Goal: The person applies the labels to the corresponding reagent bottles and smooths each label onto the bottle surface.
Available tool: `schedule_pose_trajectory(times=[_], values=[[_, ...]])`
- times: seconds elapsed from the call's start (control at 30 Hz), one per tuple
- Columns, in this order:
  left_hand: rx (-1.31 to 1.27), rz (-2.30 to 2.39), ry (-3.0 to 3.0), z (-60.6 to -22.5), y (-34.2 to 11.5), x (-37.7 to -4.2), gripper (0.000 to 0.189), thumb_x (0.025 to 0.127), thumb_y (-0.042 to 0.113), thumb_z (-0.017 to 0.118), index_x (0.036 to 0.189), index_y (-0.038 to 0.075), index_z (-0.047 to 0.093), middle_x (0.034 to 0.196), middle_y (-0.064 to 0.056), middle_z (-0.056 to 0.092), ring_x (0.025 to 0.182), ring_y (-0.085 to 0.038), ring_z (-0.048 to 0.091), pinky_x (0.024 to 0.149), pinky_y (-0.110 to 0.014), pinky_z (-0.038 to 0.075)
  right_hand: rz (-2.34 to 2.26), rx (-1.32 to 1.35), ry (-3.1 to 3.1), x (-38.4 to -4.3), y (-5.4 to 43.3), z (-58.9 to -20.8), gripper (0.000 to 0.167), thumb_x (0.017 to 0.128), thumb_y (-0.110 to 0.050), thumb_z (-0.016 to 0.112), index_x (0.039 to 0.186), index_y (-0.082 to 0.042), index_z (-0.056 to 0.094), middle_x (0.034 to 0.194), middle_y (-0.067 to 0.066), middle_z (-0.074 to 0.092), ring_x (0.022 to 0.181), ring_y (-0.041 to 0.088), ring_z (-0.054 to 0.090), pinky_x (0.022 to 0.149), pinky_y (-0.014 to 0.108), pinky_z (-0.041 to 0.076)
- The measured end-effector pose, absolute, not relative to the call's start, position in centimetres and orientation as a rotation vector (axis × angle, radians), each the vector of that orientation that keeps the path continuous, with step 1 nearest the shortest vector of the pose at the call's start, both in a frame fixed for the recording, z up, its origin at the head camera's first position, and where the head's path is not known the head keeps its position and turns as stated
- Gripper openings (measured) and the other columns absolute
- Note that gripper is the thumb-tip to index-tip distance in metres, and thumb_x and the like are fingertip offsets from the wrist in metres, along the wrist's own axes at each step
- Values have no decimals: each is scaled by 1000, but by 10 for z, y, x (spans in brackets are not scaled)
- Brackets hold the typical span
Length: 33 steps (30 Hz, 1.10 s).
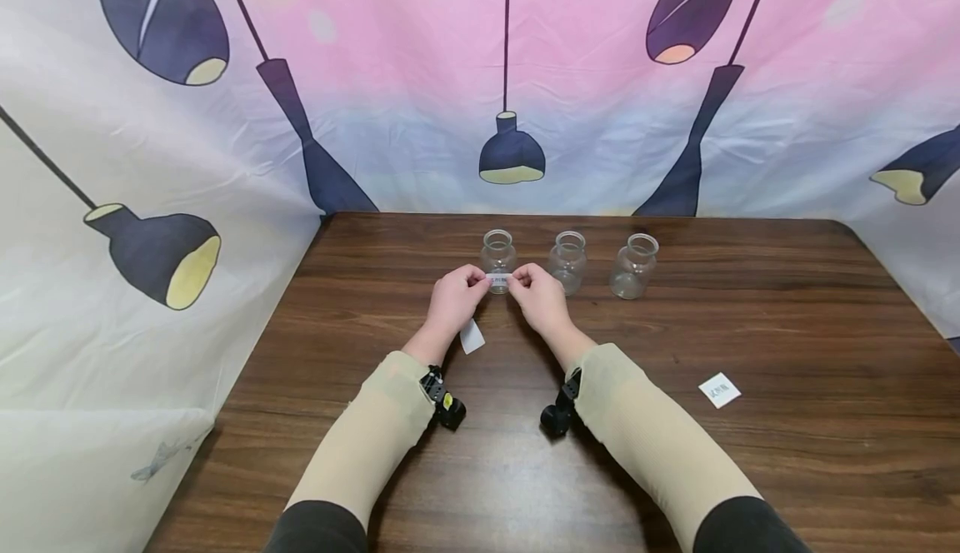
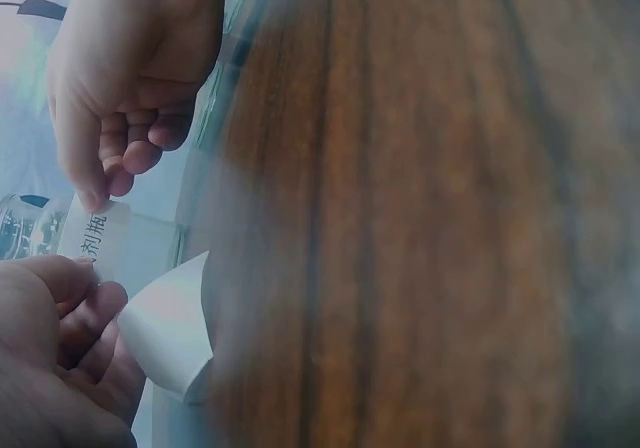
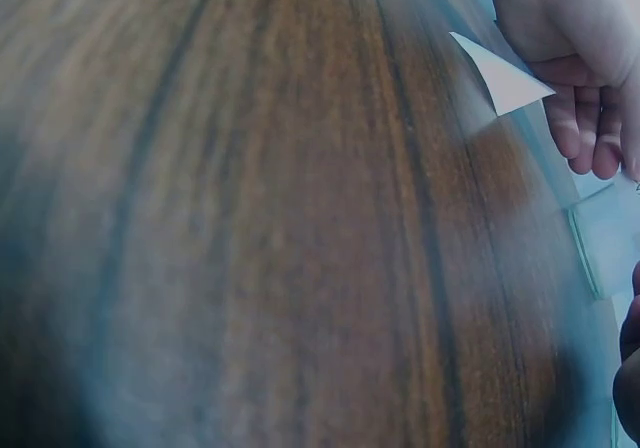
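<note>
My left hand [image 1: 456,296] and right hand [image 1: 542,296] each pinch one end of a small white printed label [image 1: 498,280], thumbs and fingertips at its ends. The label lies across the front of the leftmost clear glass jar [image 1: 498,245], right at its surface. In the left wrist view, dark characters show on the label [image 2: 95,238] between the left fingers [image 2: 95,313] and the right hand [image 2: 140,58]. A curled piece of white paper [image 2: 170,328] sticks out beside the left fingers. Only part of the right hand [image 3: 630,358] shows in the right wrist view.
Two more open glass jars, a middle one [image 1: 572,263] and a right one [image 1: 634,266], stand in a row on the brown wooden table [image 1: 810,303]. A white square with printing [image 1: 720,390] lies to the right. A patterned cloth [image 1: 420,95] hangs behind.
</note>
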<state>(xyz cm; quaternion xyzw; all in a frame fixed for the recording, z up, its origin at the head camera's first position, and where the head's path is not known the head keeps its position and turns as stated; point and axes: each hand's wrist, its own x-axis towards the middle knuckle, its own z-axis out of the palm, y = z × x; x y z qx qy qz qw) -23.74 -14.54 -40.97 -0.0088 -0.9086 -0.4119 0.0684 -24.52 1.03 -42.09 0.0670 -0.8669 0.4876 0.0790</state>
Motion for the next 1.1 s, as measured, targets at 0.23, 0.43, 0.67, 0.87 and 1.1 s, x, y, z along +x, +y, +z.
schedule_pose_trajectory(times=[0.23, 0.43, 0.67, 0.87, 1.1], values=[[-19, -1250, -2728, -410, -145, -237, 16, 89, 27, 63, 86, 12, 67, 73, 1, 61, 69, -18, 51, 61, -29, 40, 1445, 201, -2585, -245, 10, -423, 14, 88, -20, 63, 88, -6, 64, 79, 3, 64, 74, 18, 58, 69, 31, 45], [-24, -1252, -2730, -410, -144, -238, 17, 89, 28, 62, 85, 12, 66, 71, 1, 59, 67, -18, 50, 60, -28, 39, 1449, 199, -2581, -246, 11, -424, 14, 89, -21, 63, 88, -7, 64, 79, 3, 64, 74, 18, 57, 68, 31, 45], [-21, -1258, -2733, -412, -143, -239, 16, 90, 27, 62, 85, 12, 66, 71, 2, 58, 66, -18, 50, 59, -28, 39, 1450, 198, -2600, -246, 12, -423, 15, 90, -22, 62, 89, -7, 64, 81, 4, 64, 75, 19, 57, 69, 32, 46], [-23, -1272, -2732, -409, -144, -238, 18, 89, 29, 63, 87, 11, 67, 74, 1, 61, 69, -17, 52, 62, -28, 41, 1448, 219, -2608, -246, 14, -422, 15, 89, -21, 61, 90, -6, 63, 81, 4, 64, 75, 18, 57, 69, 31, 46], [20, -1346, -2639, -402, -160, -235, 30, 86, 38, 64, 97, 10, 66, 87, -3, 64, 81, -19, 58, 70, -33, 46, 1551, 266, -2592, -245, 22, -420, 25, 87, -21, 64, 103, -3, 59, 83, 5, 62, 74, 16, 58, 67, 28, 46]])
